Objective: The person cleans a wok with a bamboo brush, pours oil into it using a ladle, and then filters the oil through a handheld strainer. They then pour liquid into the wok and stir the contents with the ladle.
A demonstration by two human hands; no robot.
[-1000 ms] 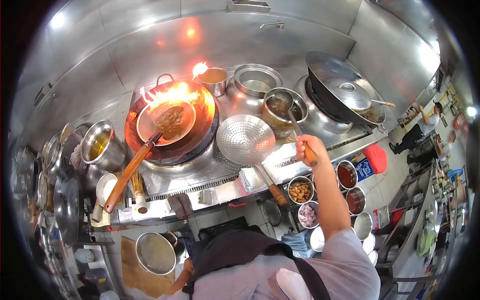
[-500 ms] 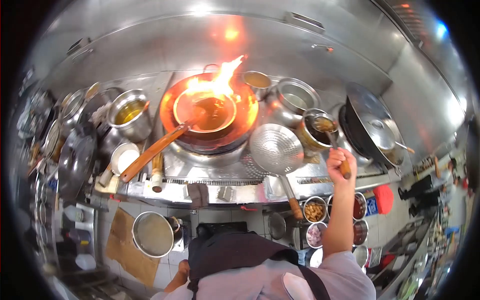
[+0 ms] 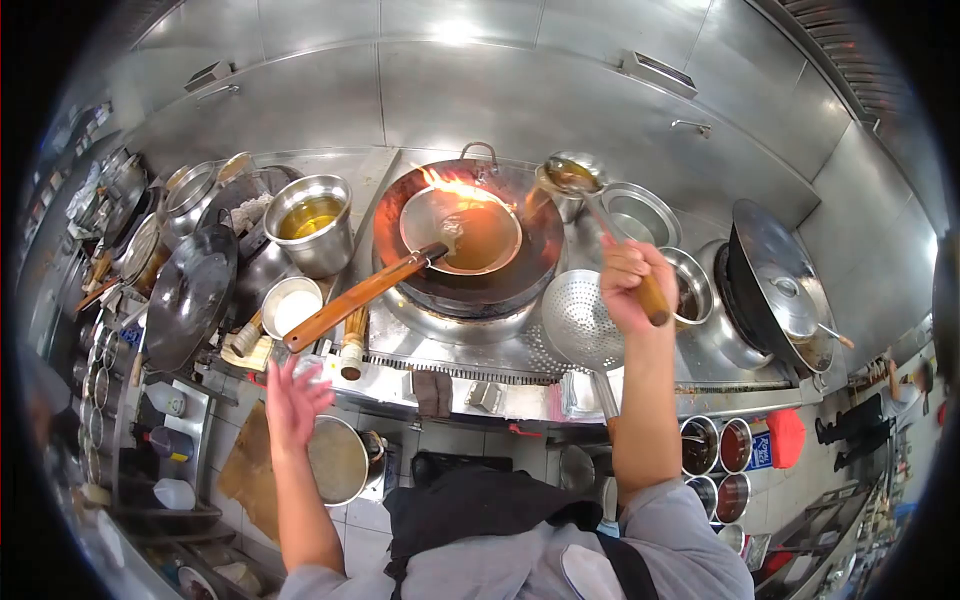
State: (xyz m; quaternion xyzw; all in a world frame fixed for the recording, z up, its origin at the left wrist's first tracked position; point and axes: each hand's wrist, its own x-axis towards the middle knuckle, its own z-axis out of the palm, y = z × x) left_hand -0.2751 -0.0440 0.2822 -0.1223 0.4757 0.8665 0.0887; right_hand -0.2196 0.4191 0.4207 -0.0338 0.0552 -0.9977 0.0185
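My right hand (image 3: 637, 285) is wrapped round the wooden handle of a ladle (image 3: 575, 178). Brown liquid sits in the ladle's bowl, which hangs over the small pot behind the stove's middle. My left hand (image 3: 298, 402), fingers spread and holding nothing, is just below the free end of a wooden-handled pan (image 3: 345, 305). That pan rests inside a large wok (image 3: 395, 270) on the burner, with brown liquid in it and flames (image 3: 450, 188) along its far rim. A perforated skimmer (image 3: 585, 318) lies beside the wok, partly hidden by my right forearm.
A pot of yellow oil (image 3: 310, 220) and a bowl of white contents (image 3: 293, 308) stand left of the wok. Metal pots (image 3: 640, 215) and a tilted black wok (image 3: 760, 280) are at right. Below the counter are several containers (image 3: 735, 445). Another person (image 3: 880, 410) stands far right.
The ladle has come up out of the pot on the right and moved left. My left hand has risen from my side towards the pan handle. The flames are smaller, and the view has shifted.
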